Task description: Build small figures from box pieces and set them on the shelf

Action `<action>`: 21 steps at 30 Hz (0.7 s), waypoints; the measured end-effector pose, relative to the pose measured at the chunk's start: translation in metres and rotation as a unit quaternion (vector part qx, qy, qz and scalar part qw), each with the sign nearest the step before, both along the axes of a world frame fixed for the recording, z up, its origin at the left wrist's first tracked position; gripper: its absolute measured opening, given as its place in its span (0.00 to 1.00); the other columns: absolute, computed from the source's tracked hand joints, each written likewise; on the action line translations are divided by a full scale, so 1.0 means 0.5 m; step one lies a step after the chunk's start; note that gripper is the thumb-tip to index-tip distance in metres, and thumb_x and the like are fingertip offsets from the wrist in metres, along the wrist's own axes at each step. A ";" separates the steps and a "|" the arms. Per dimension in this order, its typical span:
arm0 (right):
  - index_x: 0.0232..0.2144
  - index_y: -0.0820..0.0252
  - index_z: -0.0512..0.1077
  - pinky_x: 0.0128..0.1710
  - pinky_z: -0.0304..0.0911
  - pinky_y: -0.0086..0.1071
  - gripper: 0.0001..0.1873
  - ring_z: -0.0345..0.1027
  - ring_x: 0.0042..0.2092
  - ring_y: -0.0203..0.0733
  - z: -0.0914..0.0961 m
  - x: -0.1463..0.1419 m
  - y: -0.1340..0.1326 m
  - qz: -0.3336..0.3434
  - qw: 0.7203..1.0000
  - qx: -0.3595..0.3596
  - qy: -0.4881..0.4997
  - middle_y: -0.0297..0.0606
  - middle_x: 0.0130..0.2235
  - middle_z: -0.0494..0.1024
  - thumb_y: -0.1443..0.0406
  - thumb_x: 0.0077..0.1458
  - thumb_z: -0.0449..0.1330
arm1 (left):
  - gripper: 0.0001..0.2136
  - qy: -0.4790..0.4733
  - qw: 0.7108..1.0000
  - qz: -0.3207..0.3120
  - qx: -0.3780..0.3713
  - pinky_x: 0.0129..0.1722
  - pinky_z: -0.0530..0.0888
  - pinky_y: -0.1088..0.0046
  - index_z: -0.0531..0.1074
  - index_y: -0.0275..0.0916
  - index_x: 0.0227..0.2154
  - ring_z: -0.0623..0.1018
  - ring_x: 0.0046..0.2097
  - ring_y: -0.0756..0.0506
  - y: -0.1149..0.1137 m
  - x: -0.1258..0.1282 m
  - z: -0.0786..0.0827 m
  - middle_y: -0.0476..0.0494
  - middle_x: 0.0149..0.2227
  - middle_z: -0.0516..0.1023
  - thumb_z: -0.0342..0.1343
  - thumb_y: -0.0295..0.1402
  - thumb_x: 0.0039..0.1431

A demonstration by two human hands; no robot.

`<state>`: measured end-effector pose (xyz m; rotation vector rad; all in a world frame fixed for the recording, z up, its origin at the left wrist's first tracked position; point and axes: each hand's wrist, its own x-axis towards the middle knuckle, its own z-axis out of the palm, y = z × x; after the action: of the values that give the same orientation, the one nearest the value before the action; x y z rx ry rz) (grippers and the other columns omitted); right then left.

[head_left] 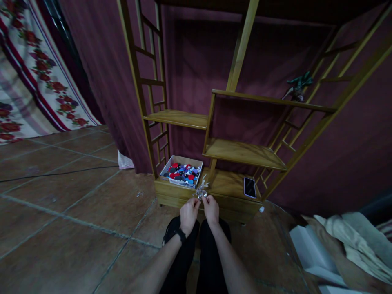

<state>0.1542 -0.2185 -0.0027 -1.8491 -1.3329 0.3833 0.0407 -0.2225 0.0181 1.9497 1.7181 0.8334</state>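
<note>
My left hand (189, 212), with a dark band on the wrist, pinches the lower part of a small pale, shiny figurine-like piece (201, 191). From the other side my right hand (211, 209) closes its fingers on the same piece. Thin whitish points stick up from its top; its exact kind is too small to make out. Just beyond the left hand, a shallow cardboard box (199, 179) full of red, blue, black and white pieces stands on the lowest shelf (225, 183).
A wooden shelf unit (177, 117) rises in front of me. A phone (249, 188) lies on its lowest board, and a green-topped figurine (298, 87) stands higher at right. Clear scraps (140, 194) lie on the tiled floor. White boxes (317, 255) and cloth (352, 241) are at right.
</note>
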 end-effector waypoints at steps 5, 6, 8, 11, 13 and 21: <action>0.26 0.56 0.68 0.25 0.54 0.27 0.12 0.70 0.28 0.39 -0.007 -0.006 0.002 -0.004 1.000 0.016 -0.009 0.35 0.26 0.76 0.61 0.56 0.48 | 0.09 0.015 1.000 -0.006 0.004 0.33 0.62 0.76 0.72 0.40 0.37 0.75 0.37 0.48 -0.007 -0.001 0.006 0.44 0.36 0.78 0.49 0.36 0.59; 0.26 0.56 0.68 0.26 0.54 0.27 0.12 0.70 0.28 0.39 -0.008 -0.007 0.001 -0.004 1.000 0.022 -0.003 0.35 0.26 0.76 0.62 0.56 0.47 | 0.09 0.015 1.000 -0.003 0.003 0.34 0.63 0.76 0.72 0.40 0.37 0.75 0.37 0.47 -0.007 -0.001 0.007 0.44 0.36 0.78 0.49 0.36 0.59; 0.26 0.56 0.68 0.26 0.56 0.27 0.12 0.70 0.28 0.39 -0.008 -0.008 0.000 0.003 0.999 0.036 0.017 0.35 0.26 0.76 0.62 0.56 0.47 | 0.10 0.011 1.000 0.007 0.002 0.34 0.63 0.76 0.72 0.40 0.37 0.76 0.37 0.47 -0.005 -0.002 0.006 0.43 0.37 0.77 0.48 0.35 0.60; 0.28 0.56 0.70 0.26 0.60 0.27 0.13 0.70 0.28 0.39 -0.006 -0.010 -0.004 0.023 0.995 0.063 0.067 0.34 0.26 0.76 0.60 0.55 0.47 | 0.10 0.003 1.000 0.026 0.004 0.35 0.63 0.76 0.72 0.40 0.37 0.76 0.38 0.47 0.001 -0.004 0.001 0.43 0.37 0.77 0.47 0.35 0.60; 0.30 0.55 0.71 0.26 0.62 0.27 0.14 0.70 0.28 0.39 -0.005 -0.011 -0.007 0.047 0.990 0.080 0.106 0.34 0.27 0.77 0.59 0.55 0.47 | 0.10 0.001 0.999 0.034 0.000 0.35 0.63 0.75 0.72 0.40 0.37 0.76 0.38 0.47 0.005 -0.005 -0.001 0.42 0.36 0.77 0.46 0.35 0.60; 0.38 0.56 0.73 0.32 0.65 0.28 0.19 0.71 0.31 0.38 0.012 -0.018 -0.037 0.152 0.965 0.086 0.195 0.35 0.29 0.78 0.55 0.57 0.46 | 0.11 -0.024 0.997 0.058 -0.037 0.35 0.63 0.74 0.71 0.38 0.38 0.75 0.38 0.45 0.020 -0.013 -0.011 0.40 0.36 0.77 0.45 0.34 0.61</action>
<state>0.1450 -0.2370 0.0035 -1.3416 -1.3231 0.7279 0.0345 -0.2128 0.0126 1.7808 1.8215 0.8373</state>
